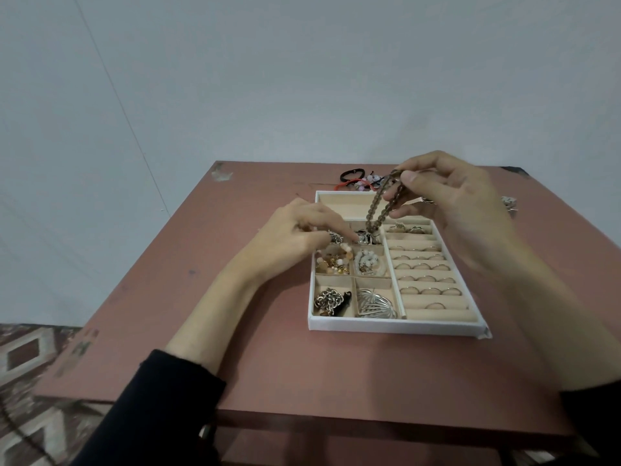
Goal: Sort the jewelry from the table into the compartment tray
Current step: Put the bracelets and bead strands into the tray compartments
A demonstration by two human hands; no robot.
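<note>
On the reddish-brown table (201, 314) sits a white compartment tray (396, 326) lined in beige, and both hands are over it. The right hand (460, 210) is raised above the tray's far half, its thumb and fingers pinching a brown beaded strand (378, 205) at the top; the strand hangs in a loop whose lower end reaches the upper middle compartment, among dark and silver pieces (364, 236). The left hand (295, 237) lies over the tray's left side with its fingers curled and the index fingertip down by that same compartment; whether it has hold of anything cannot be told. Below it, one compartment holds amber and white beads (334, 262) and the next a white bead piece (368, 260). The nearest row holds a silver chain (327, 299) on the left and a silver wire piece (374, 304) beside it. The tray's right side is a set of ring rolls with rings (426, 279) tucked in the slots. Beyond the tray's far edge lie hair ties (359, 179), black and red, and a small silver item (509, 203) shows past the right hand. Both forearms end in black sleeves, and a patterned rug (30, 364) covers the floor at left.
</note>
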